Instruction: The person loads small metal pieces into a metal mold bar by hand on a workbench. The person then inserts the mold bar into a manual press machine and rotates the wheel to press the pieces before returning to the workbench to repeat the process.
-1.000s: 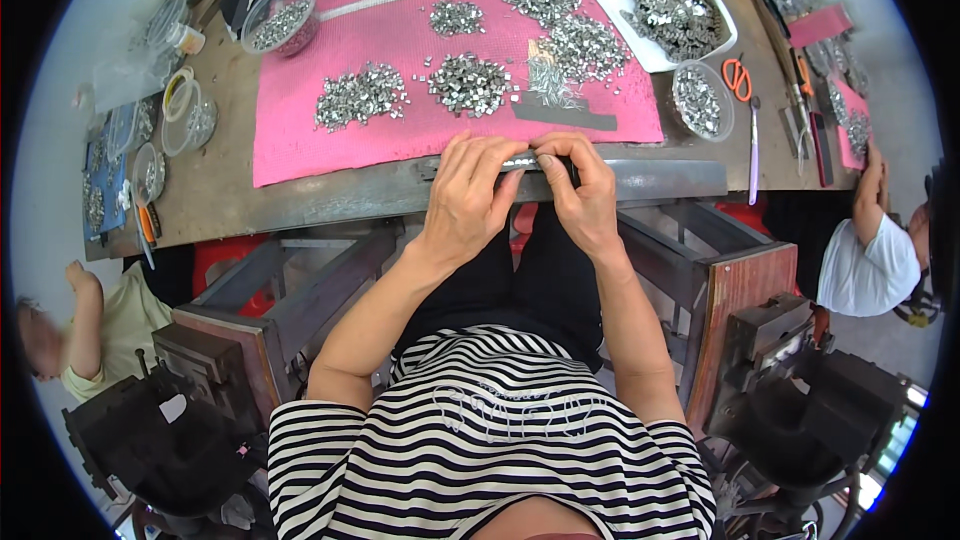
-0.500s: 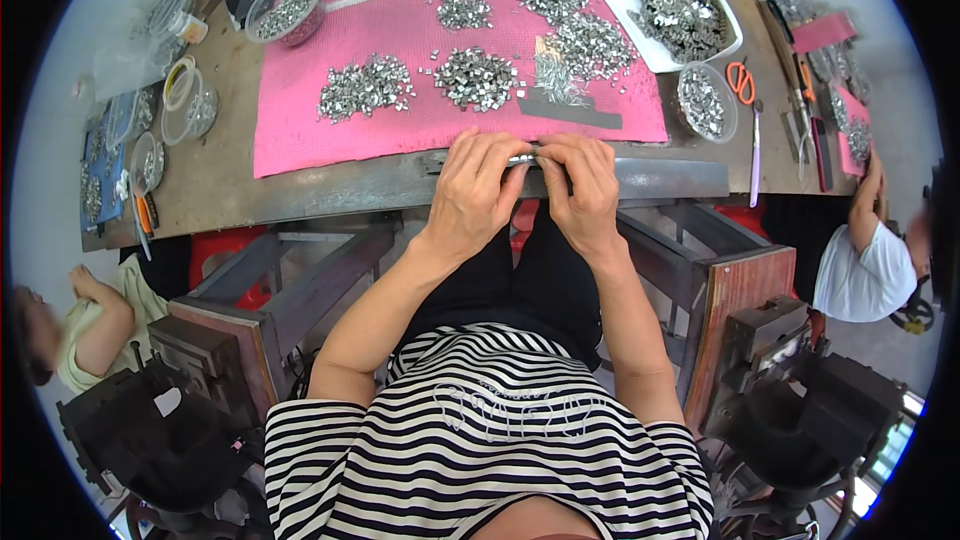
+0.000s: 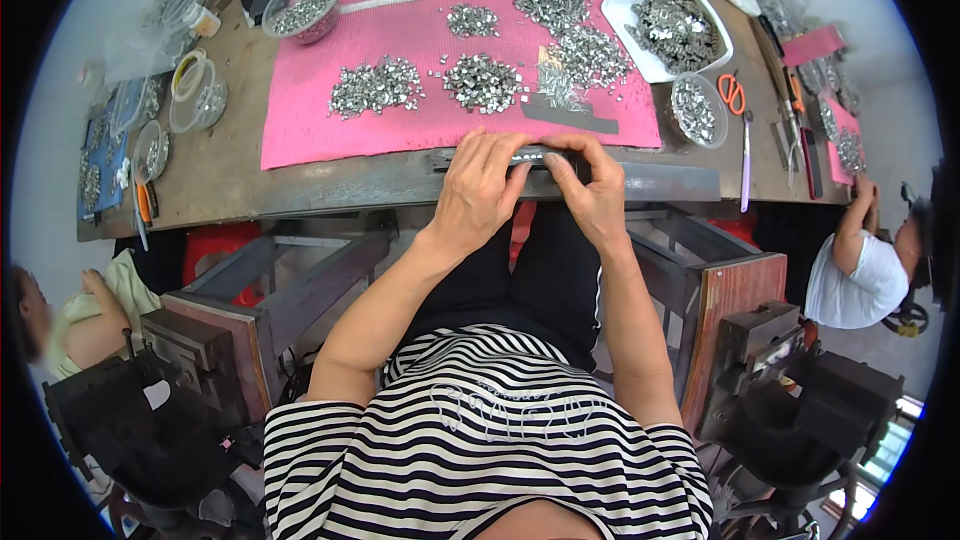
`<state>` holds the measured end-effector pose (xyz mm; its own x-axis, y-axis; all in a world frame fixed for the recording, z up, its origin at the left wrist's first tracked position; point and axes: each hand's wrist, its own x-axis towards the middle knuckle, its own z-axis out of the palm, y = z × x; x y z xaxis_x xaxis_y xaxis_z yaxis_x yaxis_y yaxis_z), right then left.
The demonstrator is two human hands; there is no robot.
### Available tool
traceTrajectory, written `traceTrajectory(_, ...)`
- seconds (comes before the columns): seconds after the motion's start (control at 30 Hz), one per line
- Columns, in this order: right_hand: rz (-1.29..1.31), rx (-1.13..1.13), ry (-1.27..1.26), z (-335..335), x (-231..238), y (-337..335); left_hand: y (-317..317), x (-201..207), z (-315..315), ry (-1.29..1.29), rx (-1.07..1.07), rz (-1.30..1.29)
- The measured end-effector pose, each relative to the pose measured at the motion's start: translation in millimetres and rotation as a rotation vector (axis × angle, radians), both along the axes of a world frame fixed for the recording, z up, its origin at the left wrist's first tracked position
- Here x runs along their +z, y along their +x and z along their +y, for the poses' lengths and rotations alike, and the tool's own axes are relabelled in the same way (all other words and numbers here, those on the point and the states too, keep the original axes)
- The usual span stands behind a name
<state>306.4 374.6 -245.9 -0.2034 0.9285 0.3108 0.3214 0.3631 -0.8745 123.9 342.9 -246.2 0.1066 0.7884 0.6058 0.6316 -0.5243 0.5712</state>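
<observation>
At the front edge of the bench, my left hand [image 3: 474,185] and my right hand [image 3: 592,192] are closed on a short row of small silver metal links [image 3: 527,157]. The row sits along a narrow dark bar that shows between my fingers. My left thumb and fingers pinch its left end. At the right end, my right thumb presses on the row while the forefinger bends over the top. My fingers hide both ends. Just beyond my hands, loose metal pieces [image 3: 480,82] lie heaped on a pink mat [image 3: 300,135].
More piles cover the mat, with thin pins [image 3: 562,90] by a grey strip [image 3: 570,119]. A white tray [image 3: 617,10] and clear tubs [image 3: 697,112] hold metal parts. Orange-handled scissors [image 3: 732,92] and a purple-handled tool [image 3: 746,165] lie right. Other people [image 3: 860,265] sit at both sides.
My right hand has shifted slightly right and its fingers have opened out from my left. More of the row of links and the dark bar shows between them. My left hand keeps its hold.
</observation>
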Motion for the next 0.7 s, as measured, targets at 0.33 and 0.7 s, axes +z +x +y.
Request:
traceTrajectory(0.33,-0.333,-0.001,0.529,-3,-8,-9,3,-5,-5,0.049,0.02,-0.027)
traceTrajectory(0.7,-0.345,0.179,0.509,44,42,-55,-118,3,-3,0.136,0.452,-0.011)
